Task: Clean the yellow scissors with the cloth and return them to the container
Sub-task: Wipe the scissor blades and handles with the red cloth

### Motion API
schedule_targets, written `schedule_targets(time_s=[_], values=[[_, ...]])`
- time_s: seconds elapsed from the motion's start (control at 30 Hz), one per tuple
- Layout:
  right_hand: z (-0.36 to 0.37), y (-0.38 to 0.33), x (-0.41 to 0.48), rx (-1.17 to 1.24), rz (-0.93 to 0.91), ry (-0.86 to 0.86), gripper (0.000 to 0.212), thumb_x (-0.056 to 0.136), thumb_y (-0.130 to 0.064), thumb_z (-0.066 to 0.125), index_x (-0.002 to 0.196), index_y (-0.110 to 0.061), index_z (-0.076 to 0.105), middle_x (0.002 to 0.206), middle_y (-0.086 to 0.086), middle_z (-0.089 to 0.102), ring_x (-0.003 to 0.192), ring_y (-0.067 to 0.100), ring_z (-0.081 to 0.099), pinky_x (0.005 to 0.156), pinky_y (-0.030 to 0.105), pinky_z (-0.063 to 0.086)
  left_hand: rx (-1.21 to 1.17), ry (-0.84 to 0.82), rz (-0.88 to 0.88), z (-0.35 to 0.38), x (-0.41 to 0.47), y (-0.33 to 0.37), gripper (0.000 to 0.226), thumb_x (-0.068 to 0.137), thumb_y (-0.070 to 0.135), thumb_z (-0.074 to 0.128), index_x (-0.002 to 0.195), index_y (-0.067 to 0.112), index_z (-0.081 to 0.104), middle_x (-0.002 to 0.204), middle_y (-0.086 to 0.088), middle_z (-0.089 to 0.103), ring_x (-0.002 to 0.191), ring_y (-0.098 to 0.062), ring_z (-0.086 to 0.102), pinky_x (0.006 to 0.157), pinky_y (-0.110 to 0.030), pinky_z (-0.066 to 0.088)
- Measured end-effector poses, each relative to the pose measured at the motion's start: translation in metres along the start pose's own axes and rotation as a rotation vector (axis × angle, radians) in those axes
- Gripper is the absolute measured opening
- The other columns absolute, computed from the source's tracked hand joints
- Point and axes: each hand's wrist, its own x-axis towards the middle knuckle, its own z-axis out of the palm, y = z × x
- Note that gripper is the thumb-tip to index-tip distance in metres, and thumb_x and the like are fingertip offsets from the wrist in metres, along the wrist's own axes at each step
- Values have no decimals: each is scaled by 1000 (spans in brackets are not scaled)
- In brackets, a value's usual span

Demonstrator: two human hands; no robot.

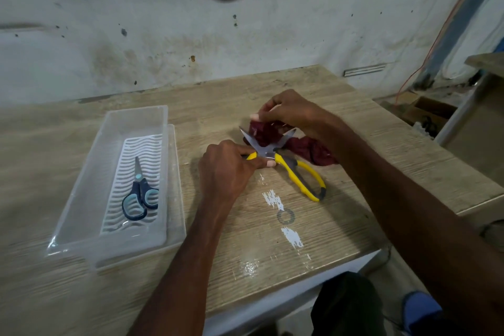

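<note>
Head view: left hand (227, 169) grips the spread yellow scissors (283, 157); just beyond, right hand (289, 112) pinches the maroon cloth (302, 146). Wiping away from edges seems safest.

A person stands at a worn wooden bench (174, 289). Their left hand (226, 169) grips one handle of the yellow scissors (282, 161), whose blades are spread wide open. The right hand (289, 112) pinches a dark red cloth (308, 148) bunched against the blades, its tail lying on the bench. To the left sits a clear plastic container (81, 188) with a white slatted insert, holding blue scissors (140, 194).
</note>
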Motion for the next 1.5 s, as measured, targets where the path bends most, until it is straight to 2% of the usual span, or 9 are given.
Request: schedule_targets(time_s=[0.1,0.23,0.47,0.67,0.87,1.03,1.2,1.4,1.5], values=[[-8,7,-12,20,-47,-101,27,80,-23,76,90,1,73,85,21,72,71,21,67,67,32,53,16,-1,-17,-1,-1,1,53,58,71,77,99,38,77,83,0,76,83,-17,67,60,-25,36],[4,11,-15,-67,-92,-210,28,72,-20,82,97,-8,74,91,12,75,90,25,71,87,43,56,20,-8,-34,-4,-2,4,50,59,68,78,97,36,78,86,-4,76,85,-21,68,62,-25,40],[38,5,2,-204,-105,-29,34,68,-32,84,84,-12,63,96,7,67,87,17,63,67,26,48,19,-34,28,-1,-1,0,47,69,69,71,81,25,80,51,6,54,62,-13,56,55,-29,38],[50,4,6,-87,-52,132,31,73,-32,81,84,-12,61,86,1,64,81,13,61,68,27,50,21,-43,67,0,-1,-3,43,65,72,71,88,37,79,52,12,53,68,-12,60,54,-26,36],[19,-8,-13,-194,6,-145,26,72,-28,82,81,-11,65,73,-2,60,63,4,54,47,10,41,-12,4,-6,-1,1,0,49,61,72,74,93,35,79,77,-2,74,74,-14,63,56,-27,35],[38,-9,2,-22,78,-18,27,65,-15,87,71,-3,63,73,12,57,66,20,56,57,29,46,14,-7,41,0,2,-1,43,65,70,73,92,36,79,68,9,65,67,-9,51,51,-24,32],[46,-3,12,-9,46,356,24,70,-21,82,72,-4,66,85,16,69,83,25,66,73,38,53,-18,-17,52,3,2,-5,48,59,76,72,81,35,80,49,3,58,62,-14,61,58,-32,48],[3,5,-11,-75,-87,190,32,65,-35,86,85,-14,71,80,0,73,74,9,69,66,24,53,-45,7,2,2,5,-5,50,59,74,73,84,32,80,61,2,70,60,-9,59,52,-22,39],[4,7,-31,-323,-227,-17,26,71,-36,80,91,-20,76,87,-4,75,80,5,67,74,23,49,-53,-2,-12,1,4,-4,47,60,70,77,85,31,80,69,0,73,64,-11,60,54,-24,40]])
